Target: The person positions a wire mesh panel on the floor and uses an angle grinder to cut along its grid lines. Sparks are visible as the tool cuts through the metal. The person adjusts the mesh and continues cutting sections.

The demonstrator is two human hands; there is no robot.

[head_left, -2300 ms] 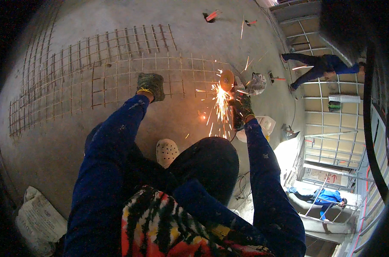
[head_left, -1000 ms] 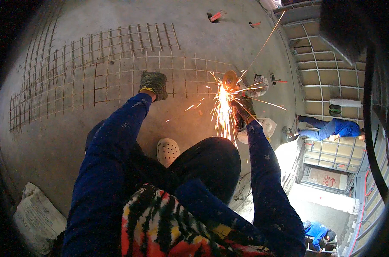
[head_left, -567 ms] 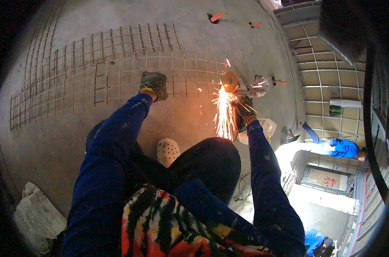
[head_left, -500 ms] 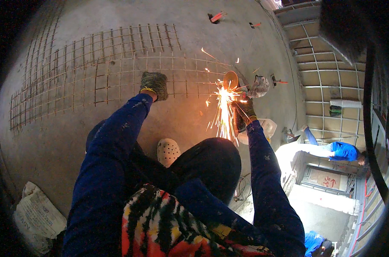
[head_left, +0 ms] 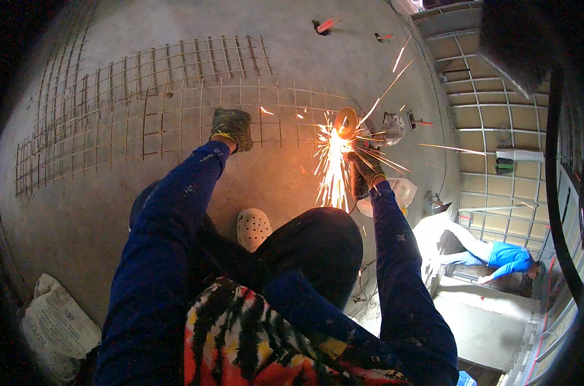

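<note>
Our left arm reaches forward, the gloved left hand (head_left: 232, 128) lying over the wire mesh (head_left: 144, 125) on the floor (head_left: 292, 38); we can't make out whether its fingers grip a bar. Farther right, our right arm extends nearly straight, right hand (head_left: 369, 168) wrapped around the angle grinder (head_left: 346, 121), sparks (head_left: 334, 174) spraying at the mesh's right end.

Grey conc. flr (head_left: 86, 231) w/ wire mesh (head_left: 144, 123); white sack (head_left: 60, 325) lower L, plastic bag (head_left: 393, 128) & white tub (head_left: 404, 192) R.
</note>
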